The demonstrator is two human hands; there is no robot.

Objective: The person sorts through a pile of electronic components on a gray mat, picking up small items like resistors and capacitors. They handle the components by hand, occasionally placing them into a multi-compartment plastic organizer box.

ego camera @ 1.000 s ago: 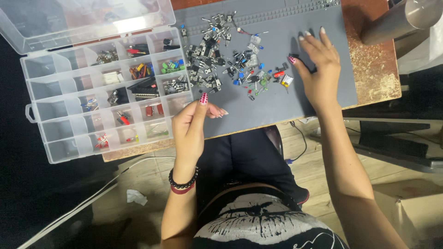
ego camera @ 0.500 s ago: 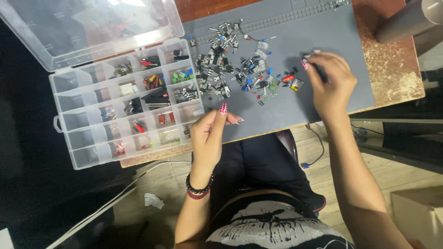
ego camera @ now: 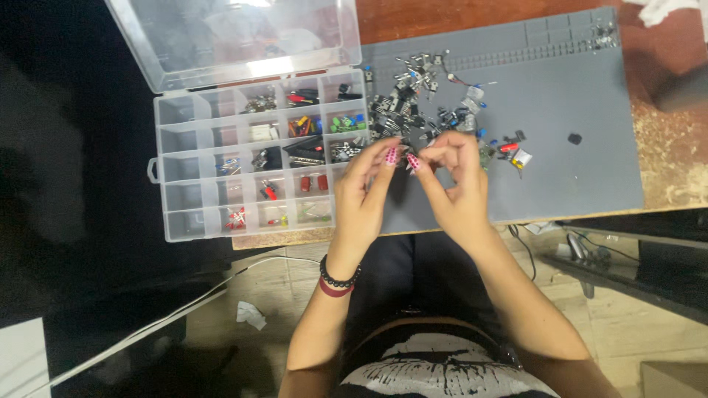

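The left hand (ego camera: 363, 199) and the right hand (ego camera: 457, 188) meet over the near edge of the grey work mat (ego camera: 575, 169), thumbs and forefingers drawn together, tip to tip. Both hands are pinched closed, but what sits between the fingertips is too small and too hidden to tell; it may be one of the little parts from the pile. The left wrist carries a dark bead bracelet (ego camera: 338, 280) with a red band beside it.

Just beyond the fingers lies the heap of loose electronic components (ego camera: 417, 103), black bodied parts with metal legs mixed with blue, green and red pieces, spread across the upper left part of the mat. A single small black part (ego camera: 574, 138) lies well apart from it, to the right. To the left, touching the mat's edge, stands the clear compartment box (ego camera: 177, 221) with its lid (ego camera: 228, 37) thrown open; several compartments already hold sorted pieces, and those along the left side look bare.

Judging by this, the step in hand is the sorting of parts out of the heap, one at a time. The next move would call for a firm fingertip pinch and a careful match of the piece to the compartment holding its like.
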